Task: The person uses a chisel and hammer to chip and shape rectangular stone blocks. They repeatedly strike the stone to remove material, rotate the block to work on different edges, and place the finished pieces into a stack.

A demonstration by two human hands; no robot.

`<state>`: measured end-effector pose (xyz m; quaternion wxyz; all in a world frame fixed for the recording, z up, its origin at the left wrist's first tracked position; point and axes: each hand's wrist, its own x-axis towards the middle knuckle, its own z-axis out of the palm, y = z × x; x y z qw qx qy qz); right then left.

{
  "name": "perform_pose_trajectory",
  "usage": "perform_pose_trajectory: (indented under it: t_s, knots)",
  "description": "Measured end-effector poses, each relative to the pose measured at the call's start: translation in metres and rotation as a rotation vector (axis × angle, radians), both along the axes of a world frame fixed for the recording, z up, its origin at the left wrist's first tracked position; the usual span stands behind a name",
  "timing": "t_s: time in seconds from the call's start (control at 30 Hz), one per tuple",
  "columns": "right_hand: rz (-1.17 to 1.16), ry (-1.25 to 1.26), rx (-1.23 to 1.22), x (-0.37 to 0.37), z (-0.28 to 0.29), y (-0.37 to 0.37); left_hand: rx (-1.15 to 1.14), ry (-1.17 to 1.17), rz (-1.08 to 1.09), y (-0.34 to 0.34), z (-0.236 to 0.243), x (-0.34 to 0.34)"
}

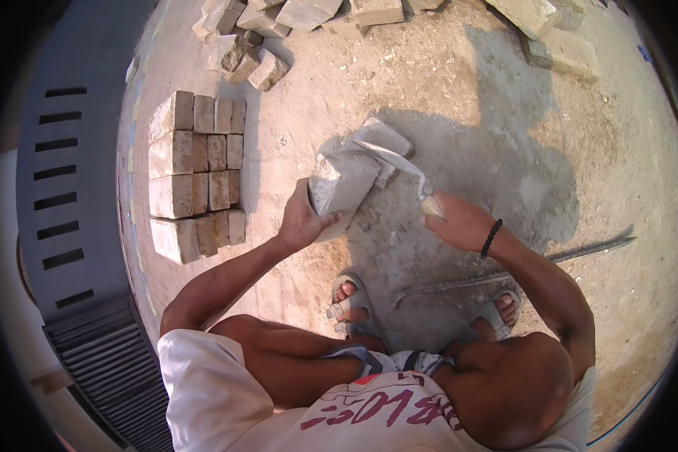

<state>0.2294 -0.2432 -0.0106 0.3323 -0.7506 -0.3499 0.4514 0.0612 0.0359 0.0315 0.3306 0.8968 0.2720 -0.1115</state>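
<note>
A pale, mortar-coated brick (344,181) is tilted up in front of me, gripped along its left and near side by my left hand (306,218). My right hand (459,220) is closed around the wooden handle of a trowel (399,160). The trowel's blade reaches left to the upper edge of the held brick; I cannot tell whether the two touch. Just behind them another greyish brick (385,136) lies on the ground, partly hidden by the trowel. A dark beaded bracelet circles my right wrist.
A neat stack of bricks (196,173) stands at the left, beside a grey slotted gate (68,188). Loose bricks (267,70) lie in a heap at the back, with larger blocks (561,53) at the far right. A ribbed metal bar (512,271) crosses the ground near my sandalled feet.
</note>
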Motion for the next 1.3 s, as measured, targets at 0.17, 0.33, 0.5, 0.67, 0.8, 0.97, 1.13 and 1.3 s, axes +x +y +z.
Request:
perform_pose_trajectory:
  t_s: [0.17, 0.33, 0.5, 0.67, 0.8, 0.97, 1.13, 1.3]
  knots:
    - [-0.305, -0.144, 0.177, 0.005, 0.008, -0.017, -0.712, -0.050, 0.362, 0.031, 0.038, -0.010]
    - [-0.462, -0.056, 0.285, -0.010, 0.018, -0.033, -1.176, -0.300, 0.644, 0.023, 0.052, -0.038]
    - [0.105, -0.362, 0.466, -0.054, 0.042, -0.015, -1.489, -0.578, 0.827, 0.007, 0.000, -0.048]
    - [0.018, -0.414, 0.048, -0.007, 0.025, 0.041, -1.682, -0.611, 0.832, -0.018, -0.032, -0.061]
    - [-0.130, -0.343, 0.112, 0.004, 0.058, 0.045, -1.671, -0.655, 0.863, -0.030, -0.034, -0.073]
    - [0.417, -0.379, 0.338, -0.065, 0.062, 0.001, -1.871, -0.761, 0.844, -0.029, -0.055, -0.079]
    - [0.223, -0.493, -0.071, -0.019, 0.016, 0.026, -2.087, -0.903, 0.743, -0.023, -0.052, -0.098]
    - [0.046, -0.329, 0.165, -0.005, 0.017, 0.012, -1.835, -0.954, 0.989, -0.018, -0.054, -0.155]
